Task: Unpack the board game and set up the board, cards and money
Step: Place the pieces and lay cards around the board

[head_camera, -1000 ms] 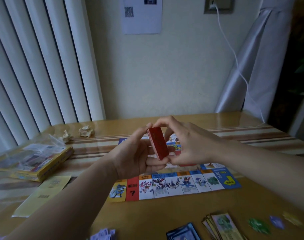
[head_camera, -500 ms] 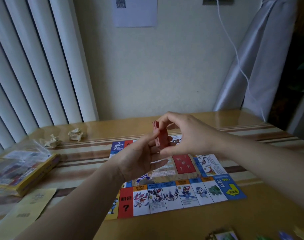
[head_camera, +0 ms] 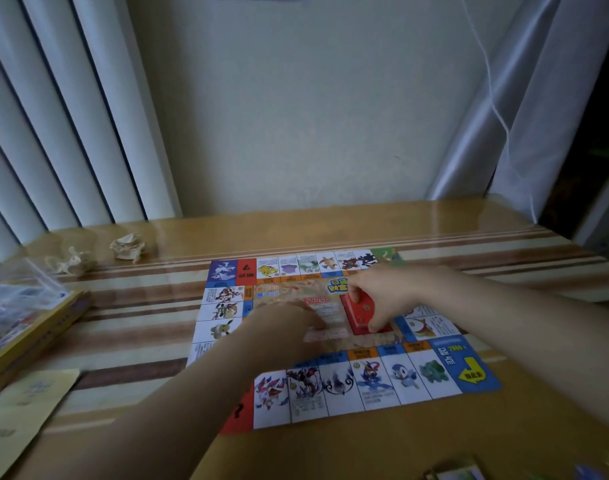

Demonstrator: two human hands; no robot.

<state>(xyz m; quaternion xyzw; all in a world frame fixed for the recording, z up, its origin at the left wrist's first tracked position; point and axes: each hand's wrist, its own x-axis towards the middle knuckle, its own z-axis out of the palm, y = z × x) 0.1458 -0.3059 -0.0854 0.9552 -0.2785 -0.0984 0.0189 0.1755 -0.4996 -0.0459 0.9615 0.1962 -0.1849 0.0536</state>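
Note:
The paper game board (head_camera: 382, 382) lies flat on the wooden table, its border squares printed with cartoon creatures. My right hand (head_camera: 386, 292) grips a stack of red cards (head_camera: 363, 306) and holds it down on the red rectangle in the board's middle. My left hand (head_camera: 289, 323) hovers low over the board's centre, just left of the stack; it is blurred, with relaxed fingers and nothing in them.
The yellow game box (head_camera: 32, 334) with a clear plastic bag on it sits at the left edge. A pale yellow sheet (head_camera: 15, 414) lies in front of it. Two crumpled paper balls (head_camera: 128, 247) rest near the blinds. Card corners (head_camera: 458, 474) show at the bottom edge.
My right hand has brought the red card stack down from mid-air onto the red rectangle of the board. My left hand let go of the stack and dropped toward the board. The view tilted down.

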